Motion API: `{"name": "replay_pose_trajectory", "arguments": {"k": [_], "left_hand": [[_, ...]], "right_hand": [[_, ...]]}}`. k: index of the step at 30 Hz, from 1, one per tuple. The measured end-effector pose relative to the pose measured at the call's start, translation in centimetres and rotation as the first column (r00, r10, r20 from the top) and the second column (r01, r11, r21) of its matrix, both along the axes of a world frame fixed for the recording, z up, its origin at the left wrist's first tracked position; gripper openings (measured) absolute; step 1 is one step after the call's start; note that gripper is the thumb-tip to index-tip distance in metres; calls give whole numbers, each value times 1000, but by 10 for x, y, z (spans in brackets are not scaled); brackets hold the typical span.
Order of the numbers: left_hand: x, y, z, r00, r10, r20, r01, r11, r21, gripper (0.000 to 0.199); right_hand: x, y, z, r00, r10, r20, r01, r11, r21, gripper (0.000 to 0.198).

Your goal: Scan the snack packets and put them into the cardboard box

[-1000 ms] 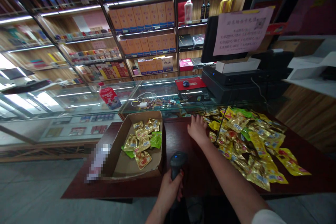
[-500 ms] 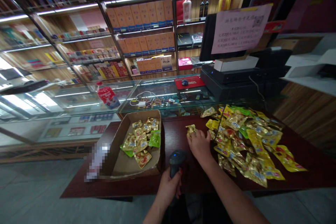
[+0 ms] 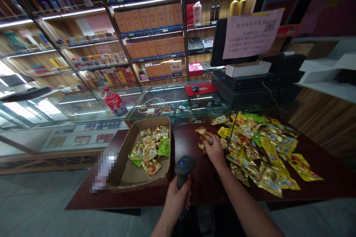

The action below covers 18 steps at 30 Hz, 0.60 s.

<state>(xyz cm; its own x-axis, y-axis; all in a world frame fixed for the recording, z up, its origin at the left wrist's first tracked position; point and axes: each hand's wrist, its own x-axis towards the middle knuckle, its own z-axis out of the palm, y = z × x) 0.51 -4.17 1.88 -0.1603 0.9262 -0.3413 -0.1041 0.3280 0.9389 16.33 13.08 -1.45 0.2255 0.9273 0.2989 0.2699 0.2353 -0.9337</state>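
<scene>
My left hand is wrapped round the handle of a black barcode scanner, whose head shows a small blue light. My right hand pinches a gold snack packet just above the dark red table. Under those fingers another bit of gold wrapper shows, partly hidden. To the right of this hand spreads a heap of gold, yellow and green snack packets. On the left stands an open cardboard box with several gold and green packets inside.
Behind the table runs a glass display counter bearing a white cable, a red mouse pad and a red-labelled bottle. A monitor with a pink notice stands at the back right. A blurred item lies left of the box.
My right hand has lifted and turned the gold packet, which now shows its red-and-orange side. The barcode scanner in my left hand has shifted slightly up and to the left.
</scene>
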Motion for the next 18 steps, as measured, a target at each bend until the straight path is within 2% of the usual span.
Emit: {"name": "replay_pose_trajectory", "arguments": {"k": [2, 4, 6, 8, 11, 18], "left_hand": [[0, -2, 10, 1000, -25, 8, 25, 999, 29, 63], [0, -3, 18, 999, -51, 6, 51, 998, 37, 62], [2, -3, 23, 998, -68, -1, 68, 997, 36, 61], [5, -4, 27, 997, -80, -8, 80, 996, 44, 58], [8, -3, 29, 994, -103, -36, 105, 994, 44, 52], [10, -2, 32, 987, -131, -94, 133, 991, 18, 49]], "right_hand": [[-1, -7, 5, 944, 18, -329, -49, 995, -87, 42], [-2, -14, 10, 795, 39, -605, -160, 976, -148, 48], [-4, -21, 14, 638, 71, -767, -261, 957, -128, 48], [-5, -25, 15, 538, 106, -837, -311, 947, -80, 44], [-8, -29, 11, 490, 130, -862, -339, 940, -51, 39], [-17, -33, 2, 509, 109, -854, -383, 917, -110, 47]]}}
